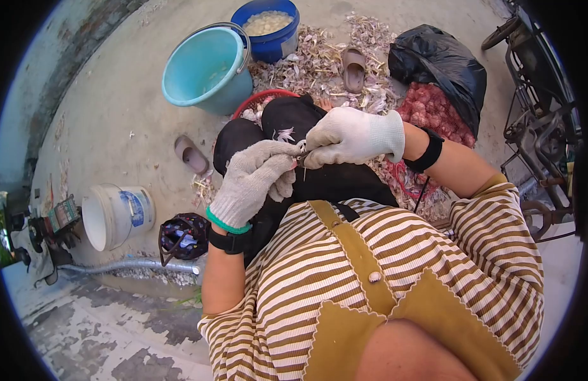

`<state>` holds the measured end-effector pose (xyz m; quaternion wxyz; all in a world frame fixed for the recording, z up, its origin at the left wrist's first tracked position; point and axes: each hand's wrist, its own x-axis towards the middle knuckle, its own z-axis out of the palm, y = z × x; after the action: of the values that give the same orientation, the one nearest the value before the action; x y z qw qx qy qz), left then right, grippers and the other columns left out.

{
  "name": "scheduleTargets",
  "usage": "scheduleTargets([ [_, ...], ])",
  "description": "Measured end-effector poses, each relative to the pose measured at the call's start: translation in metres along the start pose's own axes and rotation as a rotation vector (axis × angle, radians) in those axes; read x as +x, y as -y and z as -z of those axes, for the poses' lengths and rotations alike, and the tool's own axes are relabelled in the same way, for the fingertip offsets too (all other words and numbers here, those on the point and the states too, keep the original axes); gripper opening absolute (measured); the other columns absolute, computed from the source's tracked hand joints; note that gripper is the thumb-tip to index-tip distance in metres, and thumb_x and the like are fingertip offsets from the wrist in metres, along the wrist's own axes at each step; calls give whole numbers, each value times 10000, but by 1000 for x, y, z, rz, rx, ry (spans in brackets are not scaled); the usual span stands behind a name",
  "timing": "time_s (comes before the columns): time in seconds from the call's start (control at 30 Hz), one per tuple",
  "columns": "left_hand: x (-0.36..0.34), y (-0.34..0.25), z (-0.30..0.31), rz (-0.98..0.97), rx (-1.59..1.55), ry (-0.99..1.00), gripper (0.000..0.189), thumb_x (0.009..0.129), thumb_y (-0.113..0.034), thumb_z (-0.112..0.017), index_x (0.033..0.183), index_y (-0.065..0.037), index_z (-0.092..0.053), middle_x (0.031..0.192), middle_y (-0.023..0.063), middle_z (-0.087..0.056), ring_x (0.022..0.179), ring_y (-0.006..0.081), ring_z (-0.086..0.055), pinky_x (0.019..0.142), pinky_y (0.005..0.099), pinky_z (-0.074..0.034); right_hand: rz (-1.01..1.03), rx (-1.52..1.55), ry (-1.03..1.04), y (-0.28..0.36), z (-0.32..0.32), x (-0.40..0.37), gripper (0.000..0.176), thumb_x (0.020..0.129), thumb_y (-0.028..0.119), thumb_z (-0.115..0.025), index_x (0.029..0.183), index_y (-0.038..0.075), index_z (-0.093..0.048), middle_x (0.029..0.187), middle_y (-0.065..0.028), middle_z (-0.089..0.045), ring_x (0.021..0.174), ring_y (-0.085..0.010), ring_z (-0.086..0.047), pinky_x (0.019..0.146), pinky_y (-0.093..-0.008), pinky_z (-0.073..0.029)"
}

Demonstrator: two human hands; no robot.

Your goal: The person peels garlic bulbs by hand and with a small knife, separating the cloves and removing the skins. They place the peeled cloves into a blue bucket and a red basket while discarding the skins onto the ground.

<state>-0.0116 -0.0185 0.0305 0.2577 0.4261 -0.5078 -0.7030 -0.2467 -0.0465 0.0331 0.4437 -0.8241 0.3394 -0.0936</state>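
Note:
My left hand (256,174), in a grey-white knit glove with a green cuff, is closed with its fingertips pinched together. Between the fingertips of both hands is a small whitish garlic clove (301,147), mostly covered by the gloves. My right hand (348,136), in a white glove, is closed too and meets the left one above my lap. Something small and dark shows at its fingertips, too hidden to name. A flake of purplish garlic skin (285,134) lies on my dark trousers, and a red basket (259,96) with garlic sits beyond my knees.
Ahead stand a light-blue bucket (202,70) and a dark-blue bucket (284,47) holding peeled cloves. Garlic skins (310,63) and a sandal (353,70) cover the floor. A red net bag of garlic (433,111) lies under black plastic (443,60). A white bucket (116,216) lies left.

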Motion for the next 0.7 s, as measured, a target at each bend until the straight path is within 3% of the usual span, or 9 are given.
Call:
scheduleTargets([
  [0.1,-3,0,1,-4,-66,35,190,938,-134,-584,1072,-32,-671,722,30,-647,560,75,-593,469,195,-461,-157,227,118,12,8,-1,276,883,308,-629,914,44,-705,762,-133,-672,671,-254,-642,661,-344,-509],
  [0.23,-3,0,-8,28,-4,-57,180,920,-121,-606,1055,-28,-679,736,48,-665,570,82,-609,475,217,-472,-140,296,89,-2,-2,1,229,876,255,-654,840,31,-682,713,-115,-633,642,-242,-625,606,-342,-481],
  [0.3,5,15,-13,-240,420,-282,191,893,-111,-635,1056,-21,-677,758,66,-680,594,86,-626,508,255,-495,14,-27,-92,-10,-8,2,241,876,281,-647,825,46,-672,712,-117,-630,623,-255,-623,595,-359,-480],
  [0.33,3,9,-20,-203,455,-335,190,867,-106,-662,1036,-20,-672,798,105,-691,635,165,-672,572,309,-522,12,-26,-95,-10,-9,4,241,876,281,-647,825,46,-672,712,-117,-630,623,-255,-623,595,-359,-480],
  [0.37,6,14,-21,-201,455,-331,190,867,-106,-662,1036,-20,-672,798,105,-691,635,165,-672,572,309,-522,-26,-192,-121,-8,-10,6,261,890,313,-611,832,66,-674,726,-125,-646,660,-275,-645,601,-382,-500],
  [0.43,18,27,-19,-585,777,-546,133,901,-59,-628,1017,-7,-668,717,46,-641,571,81,-577,523,235,-460,-64,-360,-147,-5,-12,10,286,904,345,-574,838,86,-677,739,-133,-663,696,-295,-667,606,-406,-519],
  [0.5,25,32,-19,-589,794,-600,141,892,-57,-639,1019,-1,-658,731,67,-641,587,91,-593,545,255,-474,-78,-574,-288,-3,-19,11,294,911,352,-543,825,92,-650,730,-119,-653,729,-307,-670,621,-427,-524],
  [0.57,30,33,-20,-738,869,-732,114,846,-101,-682,946,-50,-660,824,152,-676,714,327,-668,611,369,-524,-104,-544,-320,-3,-25,11,290,909,350,-544,838,91,-653,731,-116,-654,728,-309,-668,619,-428,-525],
  [0.7,35,30,-19,-755,871,-779,107,855,-97,-670,947,-44,-654,793,130,-668,664,281,-666,588,350,-516,-142,-463,-427,-4,-29,11,298,906,361,-547,848,90,-658,746,-110,-662,728,-315,-666,625,-429,-521],
])
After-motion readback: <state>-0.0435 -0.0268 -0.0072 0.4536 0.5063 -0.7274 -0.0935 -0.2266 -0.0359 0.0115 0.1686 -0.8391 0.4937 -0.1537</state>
